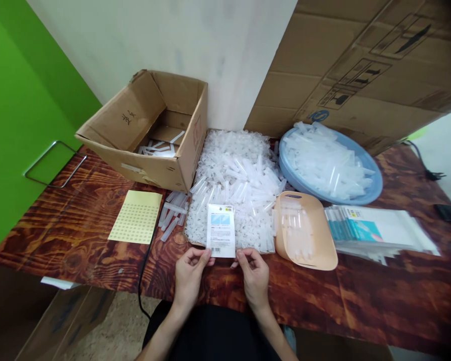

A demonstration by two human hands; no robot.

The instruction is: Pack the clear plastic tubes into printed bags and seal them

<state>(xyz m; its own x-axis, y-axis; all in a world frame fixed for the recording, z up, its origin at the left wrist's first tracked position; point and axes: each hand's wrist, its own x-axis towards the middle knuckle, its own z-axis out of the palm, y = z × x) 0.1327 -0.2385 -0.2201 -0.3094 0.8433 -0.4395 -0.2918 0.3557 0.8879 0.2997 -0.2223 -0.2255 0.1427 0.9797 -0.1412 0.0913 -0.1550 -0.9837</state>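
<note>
A small printed packet (221, 230), white with blue panels and a barcode, is held upright over the table's front edge. My left hand (190, 275) pinches its lower left corner. My right hand (252, 273) pinches its lower right corner. Right behind the packet lies a big heap of clear plastic tubes (235, 185). A few loose tubes (172, 213) lie to the left of the heap.
An open cardboard box (150, 128) stands at the back left with a yellow sticker sheet (137, 216) before it. A beige scoop tray (304, 231), a blue basin (364, 193) of tubes and a stack of packets (376, 230) lie to the right. Large cardboard (361, 65) leans behind.
</note>
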